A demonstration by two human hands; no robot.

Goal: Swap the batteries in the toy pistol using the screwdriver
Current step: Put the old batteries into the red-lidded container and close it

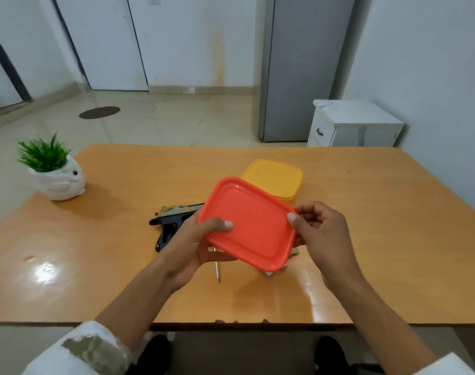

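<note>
While the left hand [193, 239] and right hand [322, 234] pinch the orange-red rectangular plastic lid [252, 226] by its 2 short ends, thumbs on top and the other fingers curled beneath, the black plastic toy pistol [171, 226] lies flat on the orange wooden table [366, 212], partly hidden behind the left fingers. Below the lid, the thin metal screwdriver shaft [218, 272] rests on the table. 1 yellow square plastic box [274, 177] sits behind.

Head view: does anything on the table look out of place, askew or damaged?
Only small things. The table shows dark chips on its near edge. The toy pistol lies flat with its grip apparently opened. The left hand and right hand hold the orange lidded box tilted above it; nothing looks spilled.
</note>
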